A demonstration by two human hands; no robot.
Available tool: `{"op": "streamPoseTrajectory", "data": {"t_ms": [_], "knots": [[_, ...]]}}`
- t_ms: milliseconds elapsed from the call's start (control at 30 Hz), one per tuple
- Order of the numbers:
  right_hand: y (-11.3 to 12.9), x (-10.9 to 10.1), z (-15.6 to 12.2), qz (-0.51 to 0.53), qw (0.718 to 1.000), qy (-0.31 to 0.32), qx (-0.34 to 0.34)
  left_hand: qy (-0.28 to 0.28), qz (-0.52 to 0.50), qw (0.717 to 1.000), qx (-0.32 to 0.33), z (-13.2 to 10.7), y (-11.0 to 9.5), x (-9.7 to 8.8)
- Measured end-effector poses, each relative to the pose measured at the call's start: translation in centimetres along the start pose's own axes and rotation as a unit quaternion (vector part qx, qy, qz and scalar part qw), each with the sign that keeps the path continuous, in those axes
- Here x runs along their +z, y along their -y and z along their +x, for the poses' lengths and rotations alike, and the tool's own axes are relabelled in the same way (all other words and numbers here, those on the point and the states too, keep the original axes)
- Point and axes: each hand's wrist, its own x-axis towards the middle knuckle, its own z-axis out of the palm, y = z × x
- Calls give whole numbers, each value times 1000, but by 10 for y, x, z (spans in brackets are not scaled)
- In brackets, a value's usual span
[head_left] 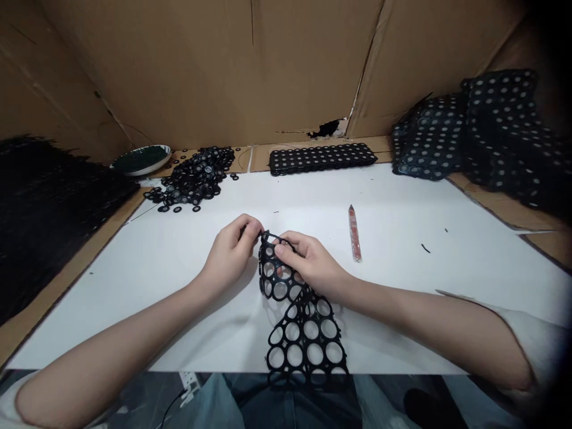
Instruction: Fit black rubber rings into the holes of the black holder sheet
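Note:
A black mesh strip of joined rings (292,333) lies bent on the white table, its lower end hanging over the front edge. My right hand (308,259) grips the strip's upper part, thumb on top and fingers behind the rings. Just left of it, my left hand (235,241) is closed in a pinch at the strip's top left corner. What sits between those fingertips is too small to make out. Right of my hands lies a pointed tool (354,235) with a red wrapped handle.
A heap of loose black rings (196,179) sits at the back left, beside a shallow dish (156,164) of dark green material. Black strands (53,208) are piled at far left. A folded ring mesh (322,158) and more dotted black mesh (447,131) lie along the cardboard wall (201,71).

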Motion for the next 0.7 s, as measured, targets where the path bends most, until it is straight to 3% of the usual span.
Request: {"op": "streamPoseTrajectory", "data": {"t_ms": [100, 200, 300, 433, 700], "knots": [[-3, -2, -2, -13, 1000, -23, 2, -81, -70, 994, -27, 6, 3, -10], [-4, -3, -3, -26, 999, -40, -4, -124, 6, 992, 11, 4, 0, -13], [-2, -1, -2, -49, 997, -55, -21, -48, 129, 988, 66, -6, -8, -3], [-3, 1, -1, -49, 998, -32, -29, 62, 145, 985, 68, -18, -13, 11], [-2, -2, -4, -7, 1000, -16, -25, 118, 83, 988, 59, -20, -8, 12]]}}
